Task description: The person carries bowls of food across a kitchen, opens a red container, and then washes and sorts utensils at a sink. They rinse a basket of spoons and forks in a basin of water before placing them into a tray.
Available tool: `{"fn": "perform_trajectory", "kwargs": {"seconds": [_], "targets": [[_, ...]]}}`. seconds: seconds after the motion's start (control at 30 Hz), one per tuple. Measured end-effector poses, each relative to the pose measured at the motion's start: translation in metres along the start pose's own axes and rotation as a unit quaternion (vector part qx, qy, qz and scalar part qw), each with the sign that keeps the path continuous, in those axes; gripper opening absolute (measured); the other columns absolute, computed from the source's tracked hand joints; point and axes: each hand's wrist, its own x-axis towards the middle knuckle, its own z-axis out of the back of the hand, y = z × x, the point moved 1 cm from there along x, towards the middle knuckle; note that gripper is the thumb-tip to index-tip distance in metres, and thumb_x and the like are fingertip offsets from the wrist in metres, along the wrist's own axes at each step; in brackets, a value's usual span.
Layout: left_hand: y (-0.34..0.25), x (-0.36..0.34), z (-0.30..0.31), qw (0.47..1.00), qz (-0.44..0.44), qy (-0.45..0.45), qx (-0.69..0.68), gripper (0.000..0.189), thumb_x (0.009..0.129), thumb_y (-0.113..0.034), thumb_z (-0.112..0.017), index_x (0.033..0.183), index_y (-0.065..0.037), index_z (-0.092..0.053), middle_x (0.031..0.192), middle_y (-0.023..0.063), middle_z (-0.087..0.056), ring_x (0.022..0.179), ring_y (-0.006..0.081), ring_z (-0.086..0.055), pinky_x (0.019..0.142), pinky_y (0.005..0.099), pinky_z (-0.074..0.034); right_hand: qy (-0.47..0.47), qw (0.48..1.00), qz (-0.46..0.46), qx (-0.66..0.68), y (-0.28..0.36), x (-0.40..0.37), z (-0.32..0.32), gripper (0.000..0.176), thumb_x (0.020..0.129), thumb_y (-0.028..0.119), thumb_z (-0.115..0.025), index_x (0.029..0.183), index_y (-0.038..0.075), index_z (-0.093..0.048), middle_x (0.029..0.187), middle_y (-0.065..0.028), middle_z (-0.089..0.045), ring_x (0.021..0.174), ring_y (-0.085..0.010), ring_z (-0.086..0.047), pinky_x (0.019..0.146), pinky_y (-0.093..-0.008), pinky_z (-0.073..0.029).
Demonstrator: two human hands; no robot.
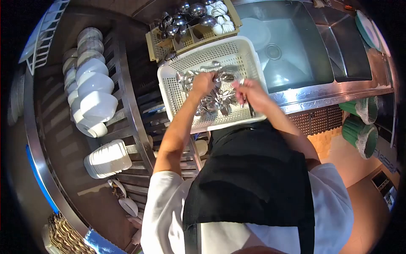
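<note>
A white perforated basket point(169, 95) stands in front of me, with a heap of metal spoons and forks point(222, 101) in it. My left hand point(204, 83) is over the heap, its fingers curled down at the cutlery; what they hold, if anything, is hidden. At the right part of the basket is my right hand point(250, 94), fingers bent together around something small and pale that I cannot make out. Behind the basket sits a beige divided holder point(196, 34) with metal ladles or large spoons point(198, 10) and white spoons point(223, 26).
A sink point(292, 46) with water lies at the right behind the metal edge point(313, 95). Stacked white bowls point(99, 106) and square dishes point(110, 158) stand on the slatted rack at the left. Green tubs point(359, 131) are at the far right.
</note>
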Motion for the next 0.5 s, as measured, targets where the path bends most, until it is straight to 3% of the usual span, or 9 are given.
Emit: {"fn": "perform_trajectory", "kwargs": {"seconds": [0.03,0.1,0.17,0.2,0.23,0.3,0.33,0.4,0.5], "targets": [[0.001,0.003,-0.009,1.000,-0.012,-0.017,-0.013,0.022,0.081,-0.016,-0.066,0.102,-0.015,-0.072,0.089,0.0209,-0.071,0.086,0.0412,-0.069,0.079,0.0515,-0.054,-0.011,0.997,-0.075,-0.007,-0.023,0.009,0.006,0.017,0.100,0.019,-0.061,0.107,0.004,-0.062,0.085,-0.0084,-0.063,0.060,-0.0144,-0.056,0.049,-0.0282,-0.042],[0.009,0.000,-0.018,0.998,-0.006,-0.053,-0.035,0.016,0.081,-0.015,-0.066,0.095,-0.012,-0.072,0.087,0.0208,-0.071,0.084,0.0408,-0.069,0.077,0.0528,-0.054,-0.063,0.991,-0.105,-0.062,-0.033,0.016,0.016,0.019,0.095,0.023,-0.065,0.100,0.004,-0.067,0.075,-0.0088,-0.065,0.060,-0.0177,-0.060,0.052,-0.0328,-0.044],[0.020,-0.001,-0.019,0.999,-0.008,-0.038,0.028,0.015,0.080,-0.015,-0.067,0.093,-0.010,-0.071,0.081,0.0194,-0.070,0.080,0.0410,-0.069,0.074,0.0516,-0.055,-0.075,0.913,-0.010,-0.402,-0.030,0.025,0.022,0.027,0.092,0.027,-0.068,0.091,0.000,-0.068,0.075,-0.0147,-0.067,0.062,-0.0248,-0.061,0.058,-0.0394,-0.047],[0.025,-0.002,-0.019,0.997,0.008,-0.068,0.025,0.014,0.077,-0.017,-0.071,0.090,-0.010,-0.073,0.078,0.0187,-0.070,0.075,0.0424,-0.068,0.070,0.0500,-0.055,-0.061,0.907,-0.036,-0.415,-0.022,0.022,0.021,0.037,0.089,0.032,-0.071,0.083,-0.005,-0.068,0.078,-0.0211,-0.069,0.070,-0.0343,-0.067,0.069,-0.0456,-0.051],[0.028,-0.006,-0.014,0.998,0.006,-0.066,0.024,0.014,0.077,-0.017,-0.071,0.090,-0.010,-0.073,0.078,0.0187,-0.070,0.075,0.0424,-0.068,0.070,0.0500,-0.055,-0.063,0.908,-0.038,-0.413,-0.027,0.023,0.022,0.037,0.089,0.032,-0.071,0.083,-0.005,-0.068,0.078,-0.0211,-0.069,0.070,-0.0343,-0.067,0.069,-0.0456,-0.051],[0.031,-0.015,0.010,0.975,0.110,-0.166,-0.094,0.020,0.079,-0.024,-0.075,0.086,-0.006,-0.073,0.078,0.0203,-0.071,0.073,0.0408,-0.069,0.068,0.0468,-0.054,-0.044,0.818,0.011,-0.574,-0.034,0.025,0.021,0.039,0.086,0.033,-0.073,0.083,-0.006,-0.069,0.081,-0.0239,-0.070,0.081,-0.0382,-0.070,0.075,-0.0457,-0.054],[0.031,-0.018,0.021,0.975,0.107,-0.167,-0.095,0.020,0.079,-0.024,-0.075,0.086,-0.006,-0.073,0.078,0.0203,-0.071,0.073,0.0408,-0.069,0.068,0.0468,-0.054,-0.050,0.798,-0.014,-0.600,-0.027,0.020,0.011,0.044,0.082,0.035,-0.076,0.087,-0.008,-0.070,0.087,-0.0265,-0.071,0.088,-0.0401,-0.071,0.082,-0.0465,-0.055],[0.033,-0.029,0.043,0.916,0.189,-0.252,-0.248,0.035,0.083,-0.033,-0.076,0.084,0.002,-0.072,0.075,0.0219,-0.070,0.072,0.0377,-0.070,0.066,0.0443,-0.052,-0.048,0.781,-0.005,-0.623,-0.039,0.027,0.003,0.047,0.082,0.039,-0.076,0.085,-0.007,-0.070,0.086,-0.0271,-0.071,0.087,-0.0408,-0.070,0.080,-0.0469,-0.054],[0.032,-0.044,0.058,0.897,0.192,-0.310,-0.248,0.045,0.087,-0.037,-0.074,0.082,0.008,-0.069,0.070,0.0220,-0.069,0.064,0.0334,-0.069,0.064,0.0419,-0.051,-0.064,0.734,0.029,-0.675,-0.045,0.035,-0.017,0.052,0.082,0.043,-0.078,0.076,-0.007,-0.070,0.084,-0.0241,-0.072,0.080,-0.0352,-0.072,0.075,-0.0435,-0.056]]}}
